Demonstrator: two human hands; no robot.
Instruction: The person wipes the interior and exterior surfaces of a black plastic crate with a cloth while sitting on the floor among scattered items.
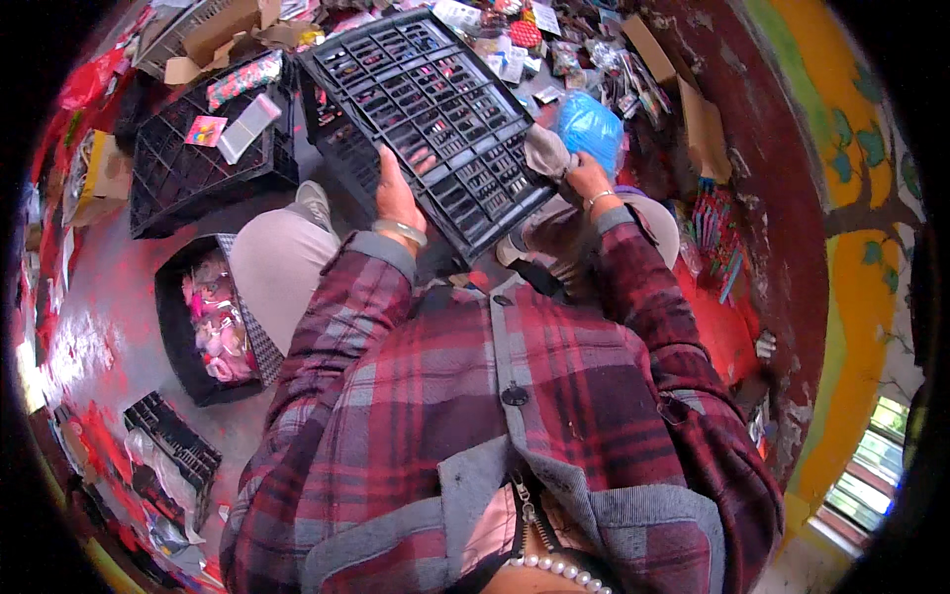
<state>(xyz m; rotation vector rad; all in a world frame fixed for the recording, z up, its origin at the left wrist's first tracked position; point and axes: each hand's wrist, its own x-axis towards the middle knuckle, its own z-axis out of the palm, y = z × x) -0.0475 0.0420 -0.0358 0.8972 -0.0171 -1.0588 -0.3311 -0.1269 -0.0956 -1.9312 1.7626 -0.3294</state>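
Observation:
A black plastic crate [435, 109] with a slatted grid face is tilted up in front of me, between my knees. My left hand [399, 198] grips its near left edge, thumb outside and fingertips showing through the slats. A bunched greyish cloth [547, 150] lies against the crate's right edge. My right hand [591, 180] is closed on the cloth's end; part of the fingers is hidden. Just beyond that hand sits a blue plastic bag [590, 129].
Another black crate [213, 163] stands at the left with small packets on top. Nearer is a black bin [188, 327] of pink items. Loose packets [564, 54] cover the far floor. Cardboard [703, 129] leans by the right wall [792, 198]. A black slatted piece [173, 436] lies lower left.

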